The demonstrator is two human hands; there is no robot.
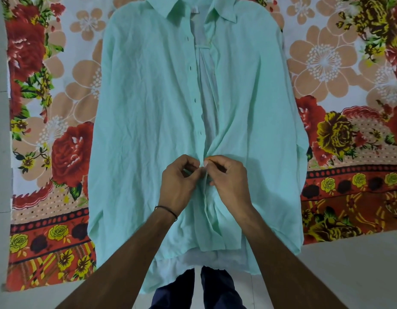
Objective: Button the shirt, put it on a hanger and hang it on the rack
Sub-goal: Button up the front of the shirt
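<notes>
A mint-green collared shirt (148, 103) lies flat, front up, collar at the far end and hem hanging over the near edge. Its front is open from the collar down to my hands, with several dark buttonholes along the left placket. My left hand (178, 185) pinches the left placket low on the shirt. My right hand (228, 181) pinches the right placket against it, thumbs meeting at the centre. Below my hands the two plackets lie together. No hanger or rack is in view.
The shirt rests on a floral bedsheet (48, 121) in red, peach and yellow. A pale floor (349, 268) borders it at the near right, and a pale wall edge runs down the left. My dark trouser legs (215, 291) show beneath the hem.
</notes>
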